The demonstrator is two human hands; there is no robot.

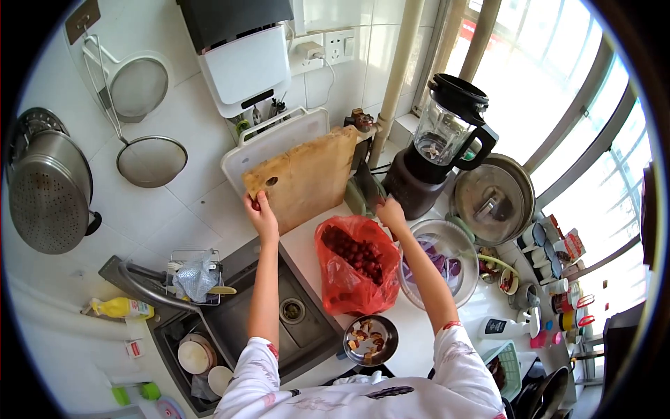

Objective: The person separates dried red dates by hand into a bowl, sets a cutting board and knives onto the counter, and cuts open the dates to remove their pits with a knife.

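Observation:
My left hand is closed at the lower left edge of a wooden cutting board, which stands tilted against a white cutting board. A small dark red spot shows by its thumb; I cannot make out what it is. My right hand grips the handle of a broad dark-bladed knife, near a green holder. Below and between my arms sits a red plastic bag full of small dark red fruit. A metal bowl with brownish cut pieces stands in front of it.
A sink with a tap lies to the left. Right of the bag is a clear bowl with purple pieces. A blender and a lidded pot stand behind it. Strainers hang on the wall.

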